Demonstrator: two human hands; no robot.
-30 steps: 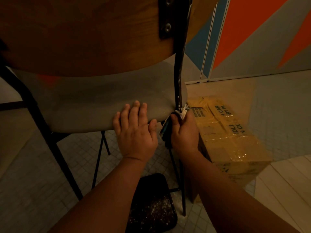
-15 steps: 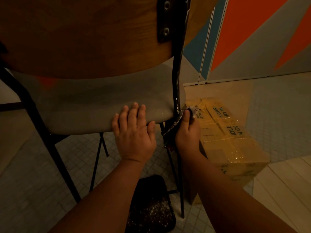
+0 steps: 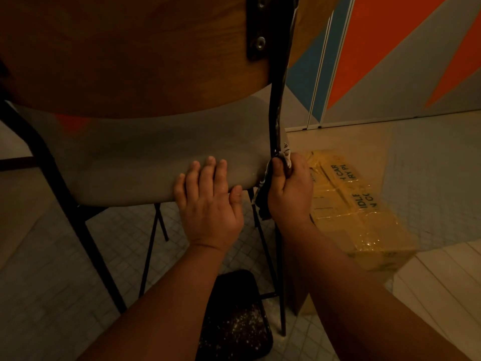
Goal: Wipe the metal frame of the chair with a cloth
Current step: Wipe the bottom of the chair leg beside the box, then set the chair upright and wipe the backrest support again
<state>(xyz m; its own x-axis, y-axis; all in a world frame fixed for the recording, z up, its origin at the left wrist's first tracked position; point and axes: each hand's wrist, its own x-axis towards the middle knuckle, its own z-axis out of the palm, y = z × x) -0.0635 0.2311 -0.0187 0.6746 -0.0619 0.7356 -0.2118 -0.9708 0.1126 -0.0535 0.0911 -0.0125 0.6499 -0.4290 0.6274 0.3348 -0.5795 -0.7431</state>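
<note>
The right hand (image 3: 290, 188), fingers clamped on the cloth (image 3: 283, 158) around the chair's metal upright (image 3: 276, 118), has slid slightly toward 12 o'clock. The left hand (image 3: 210, 201) stays flat on the seat (image 3: 135, 152), fingers straight and slightly apart.

L hand (image 3: 211, 204): flat, palm down, fingers straight & close together, thumb out to the side.
R hand (image 3: 291, 194): fingers curled tight, thumb up, gripping.
Forearms: both bare, reaching fwd from bottom edge.
</note>
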